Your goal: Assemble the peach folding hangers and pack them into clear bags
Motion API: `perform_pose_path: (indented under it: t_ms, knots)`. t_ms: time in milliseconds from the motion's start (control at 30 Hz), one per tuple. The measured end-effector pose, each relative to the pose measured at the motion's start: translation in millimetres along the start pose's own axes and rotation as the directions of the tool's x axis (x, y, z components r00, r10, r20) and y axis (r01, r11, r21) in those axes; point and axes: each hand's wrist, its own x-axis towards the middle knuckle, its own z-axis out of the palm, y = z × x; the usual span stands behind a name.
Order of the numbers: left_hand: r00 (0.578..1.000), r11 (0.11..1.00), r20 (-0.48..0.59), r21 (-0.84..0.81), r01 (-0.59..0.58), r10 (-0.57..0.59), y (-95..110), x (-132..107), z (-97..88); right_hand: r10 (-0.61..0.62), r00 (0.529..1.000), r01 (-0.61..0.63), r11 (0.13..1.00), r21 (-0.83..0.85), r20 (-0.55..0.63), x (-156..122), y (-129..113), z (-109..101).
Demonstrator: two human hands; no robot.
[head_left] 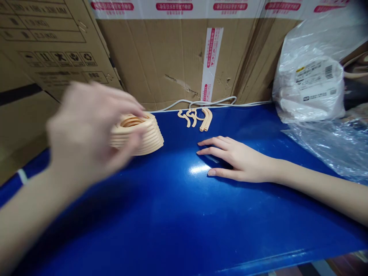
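Note:
My left hand (89,126), blurred by motion, is raised at the left with its fingertips and thumb apart. Between them shows a stack of beige plastic pieces (148,134), nested in layers with an opening at the top. Whether the fingers touch the stack I cannot tell. My right hand (235,159) lies flat on the blue tabletop (178,222), fingers spread and holding nothing. Beyond its fingertips are small beige hooks (191,117) and curved beige tubes (206,119).
Cardboard boxes (161,61) stand along the back and left. A white cable (212,102) runs along the table's rear edge. At the right sits a plastic-wrapped white package (313,84), with loose clear film (333,142) spilling onto the table.

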Motion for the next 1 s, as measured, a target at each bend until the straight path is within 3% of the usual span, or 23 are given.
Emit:
perform_pose_path:
  t_ms: [133,267,400,600,833,1000]
  knots:
    - [0.993,0.992,0.002,-0.045,-0.119,0.12,53.1,10.2,26.0,-0.006,1.0,0.006,1.0,-0.016,0.0,0.0,-0.2,0.1]
    - [0.968,0.963,0.023,-0.113,-0.246,0.25,80.4,20.0,44.5,0.0,1.0,0.0,1.0,-0.013,0.007,0.4,-0.1,0.0]
    - [0.937,0.936,0.079,-0.13,-0.328,0.339,82.4,23.2,49.8,0.012,1.0,-0.012,1.0,-0.009,0.014,0.8,-0.4,0.0]
    - [0.929,0.931,0.085,-0.084,-0.355,0.362,80.8,21.1,49.2,0.016,0.999,-0.015,1.0,-0.008,0.035,4.2,-0.6,-5.1]
    - [0.927,0.935,0.118,-0.062,-0.35,0.356,84.5,19.9,45.9,0.054,0.999,-0.053,0.958,-0.283,-0.004,29.9,20.1,-15.3]
    - [0.928,0.934,0.111,-0.071,-0.349,0.355,84.6,19.7,46.6,0.14,0.99,-0.128,0.929,-0.346,0.009,36.8,39.2,-9.9]
